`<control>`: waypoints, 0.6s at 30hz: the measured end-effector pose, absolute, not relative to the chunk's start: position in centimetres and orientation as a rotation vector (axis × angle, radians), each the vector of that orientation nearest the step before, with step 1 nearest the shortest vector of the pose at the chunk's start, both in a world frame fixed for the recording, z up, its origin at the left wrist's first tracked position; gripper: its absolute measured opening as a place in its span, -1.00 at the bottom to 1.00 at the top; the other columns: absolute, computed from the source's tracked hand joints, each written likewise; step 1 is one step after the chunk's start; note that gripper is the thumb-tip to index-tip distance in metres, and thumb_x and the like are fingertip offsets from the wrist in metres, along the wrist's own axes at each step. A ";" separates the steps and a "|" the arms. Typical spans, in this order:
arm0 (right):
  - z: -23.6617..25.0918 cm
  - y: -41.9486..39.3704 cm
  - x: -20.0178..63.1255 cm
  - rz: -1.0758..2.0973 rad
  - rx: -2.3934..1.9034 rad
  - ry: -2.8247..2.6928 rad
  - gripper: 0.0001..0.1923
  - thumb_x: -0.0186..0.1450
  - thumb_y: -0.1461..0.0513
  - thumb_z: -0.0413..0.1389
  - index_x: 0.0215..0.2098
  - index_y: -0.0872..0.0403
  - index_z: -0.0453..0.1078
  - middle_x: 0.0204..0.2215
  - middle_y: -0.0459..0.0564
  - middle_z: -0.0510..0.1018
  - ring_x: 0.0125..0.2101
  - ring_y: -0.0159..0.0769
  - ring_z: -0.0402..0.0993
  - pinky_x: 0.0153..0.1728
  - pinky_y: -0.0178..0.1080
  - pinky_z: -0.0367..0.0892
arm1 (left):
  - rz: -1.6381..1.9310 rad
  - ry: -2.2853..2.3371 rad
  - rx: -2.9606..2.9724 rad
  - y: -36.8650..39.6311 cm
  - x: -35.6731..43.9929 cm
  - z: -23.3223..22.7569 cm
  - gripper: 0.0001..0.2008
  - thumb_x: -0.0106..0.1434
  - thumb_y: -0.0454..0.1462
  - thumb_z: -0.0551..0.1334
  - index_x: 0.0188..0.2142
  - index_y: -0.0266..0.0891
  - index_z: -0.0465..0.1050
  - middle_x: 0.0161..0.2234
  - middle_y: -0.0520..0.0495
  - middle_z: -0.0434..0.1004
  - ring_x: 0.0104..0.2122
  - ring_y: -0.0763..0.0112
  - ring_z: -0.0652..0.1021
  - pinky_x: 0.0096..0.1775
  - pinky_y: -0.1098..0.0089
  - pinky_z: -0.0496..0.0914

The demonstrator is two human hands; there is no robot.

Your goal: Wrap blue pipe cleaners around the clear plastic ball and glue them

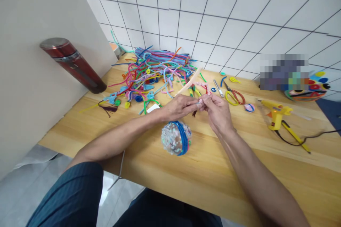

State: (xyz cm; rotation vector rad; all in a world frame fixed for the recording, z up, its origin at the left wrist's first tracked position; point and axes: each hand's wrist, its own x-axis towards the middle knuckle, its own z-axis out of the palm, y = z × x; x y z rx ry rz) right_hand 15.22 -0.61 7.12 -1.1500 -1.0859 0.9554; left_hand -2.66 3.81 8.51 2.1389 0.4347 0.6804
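Observation:
My left hand (179,107) and my right hand (218,112) meet over the middle of the wooden table, fingertips pinched together. Between them is a small pink fuzzy piece (201,101), which looks like pipe cleaner; the fingers partly cover it. Just below my left hand sits a clear speckled ball (172,138) with a blue band (183,138) around it. Behind the hands lie a pink strand (202,85) and green-handled pliers (191,92), partly hidden. A pale strip (189,82) rises behind my left hand.
Colourful pipe cleaners (160,64) heap at the back left, near a red thermos (77,67). To the right are a utility knife (218,88), scissors (234,95), a small ball (249,108) and a yellow glue gun (277,111) with a trailing cord. A yellow pen-like tool (295,136) lies beside it.

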 end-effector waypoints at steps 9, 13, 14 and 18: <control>8.2 1.8 24.1 0.829 -1.167 -0.830 -0.55 0.05 -0.06 0.51 -0.45 0.02 0.44 -0.51 -0.17 0.44 -0.58 -0.50 0.31 -0.56 -0.38 0.36 | 0.765 0.697 2.137 6.6 -5.3 11.5 -0.53 0.52 0.02 0.09 -0.39 -0.21 0.46 -0.45 -0.01 0.49 -0.46 0.44 0.45 -0.34 0.41 0.33; 7.9 1.7 23.6 0.878 -1.223 -0.918 -0.52 0.12 -0.12 0.47 -0.43 0.03 0.46 -0.54 -0.17 0.41 -0.59 -0.49 0.31 -0.58 -0.38 0.34 | 0.593 1.017 2.274 10.0 -8.4 12.8 -0.57 0.42 -0.03 0.17 -0.47 -0.24 0.48 -0.53 0.03 0.41 -0.49 0.45 0.40 -0.39 0.42 0.25; 7.8 1.7 23.3 0.890 -1.220 -0.935 -0.51 0.13 -0.14 0.47 -0.43 0.04 0.46 -0.55 -0.17 0.41 -0.59 -0.49 0.32 -0.58 -0.38 0.34 | 0.495 1.095 2.323 10.5 -9.3 12.9 -0.61 0.40 -0.06 0.17 -0.46 -0.23 0.50 -0.53 0.03 0.43 -0.48 0.44 0.41 -0.38 0.42 0.25; 7.9 1.4 22.8 0.857 -1.204 -0.981 -0.49 0.15 -0.15 0.46 -0.45 0.06 0.45 -0.49 -0.14 0.50 -0.57 -0.51 0.36 -0.57 -0.41 0.34 | 0.180 1.364 2.387 10.6 -13.8 12.8 -0.70 0.34 -0.10 0.15 -0.37 -0.21 0.55 -0.46 0.03 0.53 -0.43 0.38 0.47 -0.35 0.41 0.28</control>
